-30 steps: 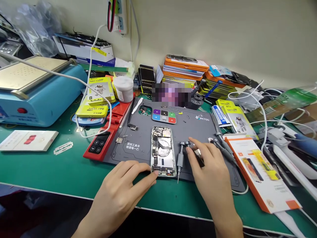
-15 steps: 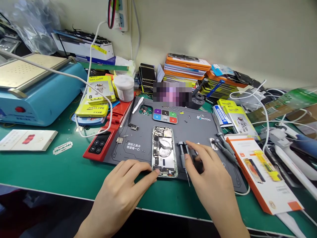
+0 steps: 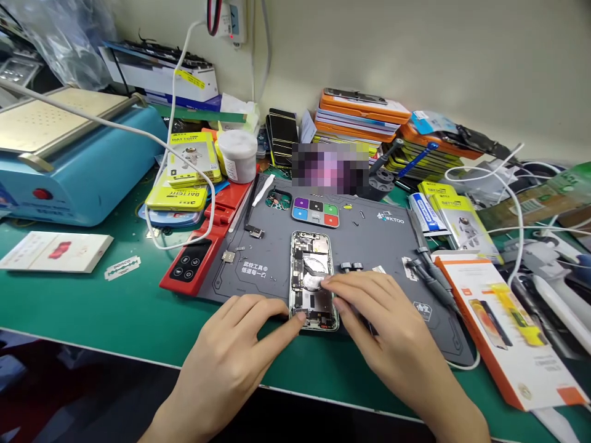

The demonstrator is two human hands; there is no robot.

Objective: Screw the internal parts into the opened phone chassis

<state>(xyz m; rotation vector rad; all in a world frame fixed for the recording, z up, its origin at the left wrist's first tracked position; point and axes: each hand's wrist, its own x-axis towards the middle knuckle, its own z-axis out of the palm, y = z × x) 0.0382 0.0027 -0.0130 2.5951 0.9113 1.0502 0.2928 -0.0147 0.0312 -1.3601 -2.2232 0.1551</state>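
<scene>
An opened phone [image 3: 310, 258] with its insides showing lies on a grey work mat [image 3: 369, 240]. My left hand [image 3: 231, 357] lies flat with spread fingers, and its index fingertip touches the phone's near left corner. My right hand [image 3: 388, 326] reaches over from the right with fingers stretched out. Its fingertips rest on the phone's lower middle, by the round silver part. Two grey screwdrivers [image 3: 351, 266] lie on the mat just behind and partly under this hand. I see nothing held in either hand.
A blue machine [image 3: 83, 166] stands at the left. A red device [image 3: 203, 246] lies along the mat's left edge, and a razor blade [image 3: 122, 268] and a white box [image 3: 55, 251] lie further left. An orange box [image 3: 503, 320], tools and white cables crowd the right side.
My right hand has left the screwdrivers and moved left onto the phone's interior. The left hand has stayed at the phone's near corner. The view has shifted slightly.
</scene>
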